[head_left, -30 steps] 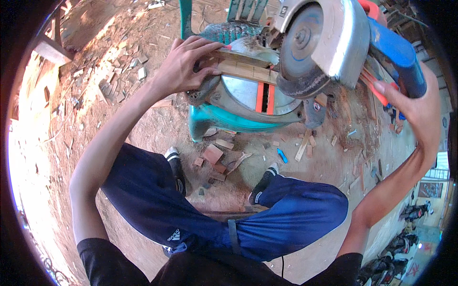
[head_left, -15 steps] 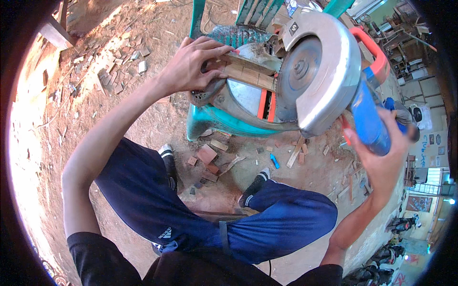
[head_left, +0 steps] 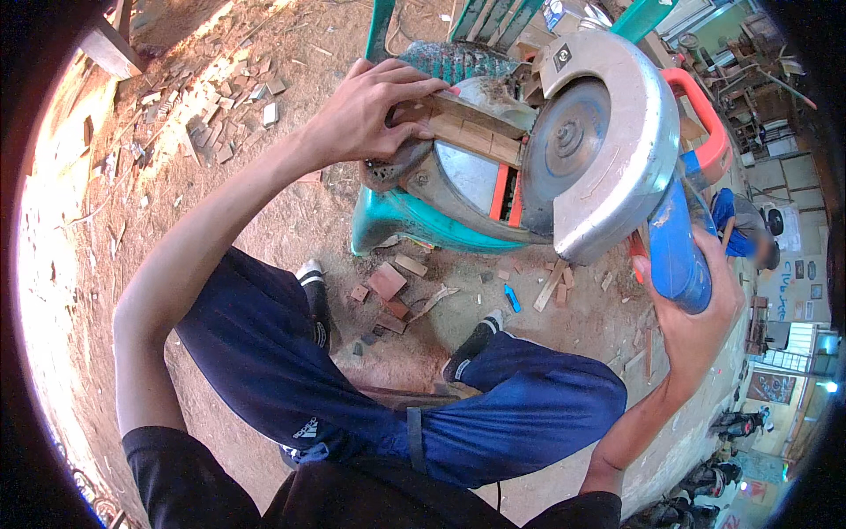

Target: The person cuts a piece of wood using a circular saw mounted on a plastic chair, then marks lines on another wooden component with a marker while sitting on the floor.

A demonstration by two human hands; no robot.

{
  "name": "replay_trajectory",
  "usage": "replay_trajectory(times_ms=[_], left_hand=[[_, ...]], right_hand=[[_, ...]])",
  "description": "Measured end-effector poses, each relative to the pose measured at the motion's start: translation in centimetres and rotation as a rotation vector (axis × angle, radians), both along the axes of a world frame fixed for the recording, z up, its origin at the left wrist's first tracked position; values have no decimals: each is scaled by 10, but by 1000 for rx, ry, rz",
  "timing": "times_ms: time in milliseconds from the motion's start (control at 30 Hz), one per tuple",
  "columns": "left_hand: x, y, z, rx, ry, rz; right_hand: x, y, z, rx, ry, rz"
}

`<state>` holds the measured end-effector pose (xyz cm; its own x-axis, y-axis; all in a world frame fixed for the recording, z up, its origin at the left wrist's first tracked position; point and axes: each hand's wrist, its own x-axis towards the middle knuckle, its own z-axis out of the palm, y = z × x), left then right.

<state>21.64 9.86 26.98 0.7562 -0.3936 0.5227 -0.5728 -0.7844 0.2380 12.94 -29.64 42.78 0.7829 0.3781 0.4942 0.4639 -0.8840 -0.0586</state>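
Observation:
My left hand [head_left: 379,110] is closed on the left end of a short wooden strip [head_left: 471,137], pressing it on the saw's bed. The strip's other end lies close beside the round blade [head_left: 566,137] of a miter saw, under its grey metal guard [head_left: 630,150]. Around the saw's blue handle [head_left: 679,251] my right hand [head_left: 709,295] is wrapped, with the fingertips partly hidden behind it. The saw rests on a green plastic chair [head_left: 401,220] in front of my knees. Whether the blade is spinning I cannot tell.
Wood offcuts [head_left: 388,280] and a small blue object [head_left: 512,298] lie on the dirt floor between my feet and the chair. More scraps [head_left: 220,115] are scattered at the far left. Another person [head_left: 749,229] is at the right, with parked motorbikes [head_left: 740,425] nearer.
The saw head and my right hand on its handle have come slightly down and toward me. My left hand keeps its hold on the wooden strip. The whole view has shifted a little.

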Motion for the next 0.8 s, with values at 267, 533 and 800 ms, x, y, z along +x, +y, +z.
replay_trajectory(times_ms=[267, 533, 800], left_hand=[[-1, 1, 1, 12, 10, 14], [-3, -1, 2, 15, 20, 21], [-7, -3, 9, -11, 56, 30]], right_hand=[[1, -2, 1, -2, 6, 12], [-1, 0, 4, -31, 28, -2], [-2, 5, 7, -12, -32, 15]])
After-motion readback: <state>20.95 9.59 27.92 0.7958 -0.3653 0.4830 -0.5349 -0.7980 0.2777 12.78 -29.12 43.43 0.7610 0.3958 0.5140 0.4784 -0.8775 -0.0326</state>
